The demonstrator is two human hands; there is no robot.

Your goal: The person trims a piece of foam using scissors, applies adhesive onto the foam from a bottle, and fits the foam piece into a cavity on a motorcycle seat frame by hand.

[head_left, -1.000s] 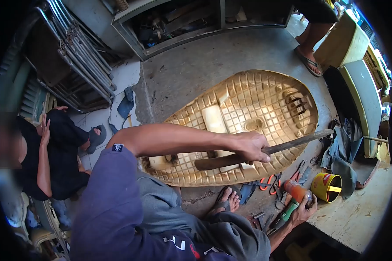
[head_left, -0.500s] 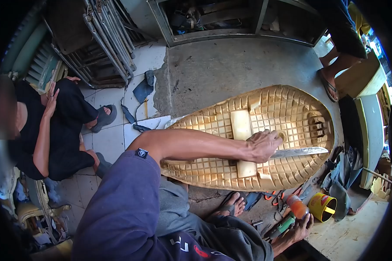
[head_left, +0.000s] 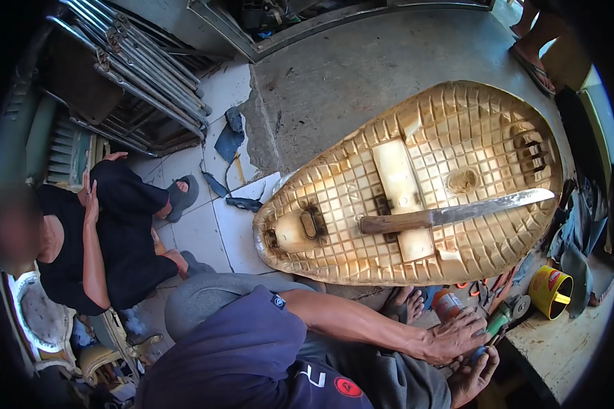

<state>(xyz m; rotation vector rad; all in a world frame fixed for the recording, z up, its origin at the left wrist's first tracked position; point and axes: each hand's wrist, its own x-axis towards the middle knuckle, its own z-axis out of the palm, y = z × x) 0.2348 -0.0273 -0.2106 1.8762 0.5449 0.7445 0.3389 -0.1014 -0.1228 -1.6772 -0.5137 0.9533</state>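
Orange bottle [head_left: 447,305] just beside the ribbed shell [head_left: 460,153]: wrapped by left hand [head_left: 455,336], seemingly pinched at blue end [head_left: 478,354] by right hand [head_left: 473,378]. Best held firmly, in line, knuckles clear of the grinder [head_left: 499,318].

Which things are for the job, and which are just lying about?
Probably for the job:
orange bottle, at the left hand
big knife
gridded tan shell under the knife

Seemingly just lying about:
dark scraps on the tiles
stacked metal frames
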